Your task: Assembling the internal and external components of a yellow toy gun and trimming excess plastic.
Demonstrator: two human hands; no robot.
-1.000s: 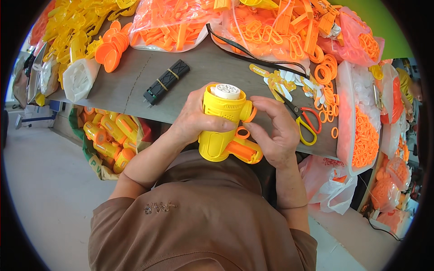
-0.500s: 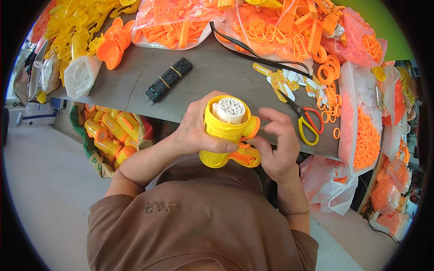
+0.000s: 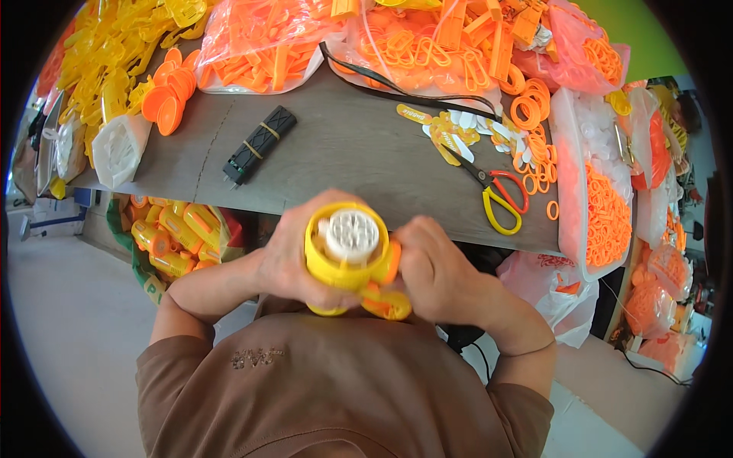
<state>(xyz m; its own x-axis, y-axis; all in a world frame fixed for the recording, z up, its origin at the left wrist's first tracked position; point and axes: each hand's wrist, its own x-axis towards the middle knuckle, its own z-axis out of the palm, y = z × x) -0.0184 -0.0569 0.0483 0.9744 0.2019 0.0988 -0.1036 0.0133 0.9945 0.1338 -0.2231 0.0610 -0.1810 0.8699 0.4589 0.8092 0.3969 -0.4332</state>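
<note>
A yellow toy bubble blower [image 3: 330,267] is held upright in front of my chest, its round top toward me. Inside its rim sits a white round piece [image 3: 353,235] with a pattern of openings. My left hand [image 3: 290,248] is wrapped around the yellow body from the left. Closed against the toy's right side is my right hand [image 3: 435,271], its curled fingers at the orange side cap [image 3: 391,262]; the fingertips are hidden and slightly blurred. Below the cap an orange-and-yellow part [image 3: 385,303] juts out.
On the grey table [image 3: 328,145] lie a black ribbed part with rubber bands [image 3: 259,145], scissors [image 3: 496,195], small label pieces [image 3: 450,133] and orange rings [image 3: 538,164]. Bags of orange parts [image 3: 259,57] line the back. A clear bin [image 3: 569,175] stands right; a bag of yellow toys [image 3: 179,237] sits lower left.
Both hands and the toy have moved down and left in the picture, closer to my body. My right hand's fingers, apart before, are now curled closed against the toy's side.
</note>
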